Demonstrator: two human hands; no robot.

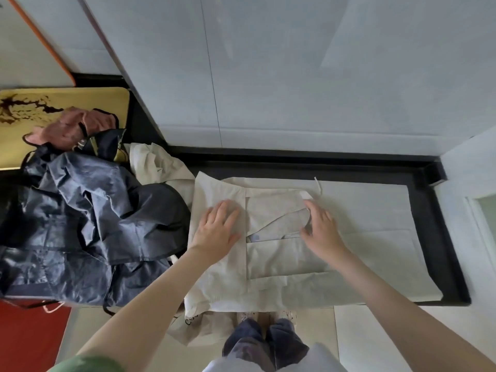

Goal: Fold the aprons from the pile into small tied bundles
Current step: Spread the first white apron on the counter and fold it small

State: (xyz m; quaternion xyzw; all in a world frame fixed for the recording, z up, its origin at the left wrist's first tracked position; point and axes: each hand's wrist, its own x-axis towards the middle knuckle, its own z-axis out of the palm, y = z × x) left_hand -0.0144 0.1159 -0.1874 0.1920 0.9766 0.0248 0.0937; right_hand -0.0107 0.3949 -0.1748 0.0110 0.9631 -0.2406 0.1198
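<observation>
The cream apron (281,259) lies half folded on the dark worktop (442,237). The left hand (217,232) presses flat on its left side. The right hand (322,232) rests loose on its folded flap. Neither holds anything. It would help to smooth each fold flat first. The pile (94,224) sits left of the apron.

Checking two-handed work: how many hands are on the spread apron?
2. Left hand lies flat on the apron's left side; right hand touches its folded middle. None looks hidden.
</observation>
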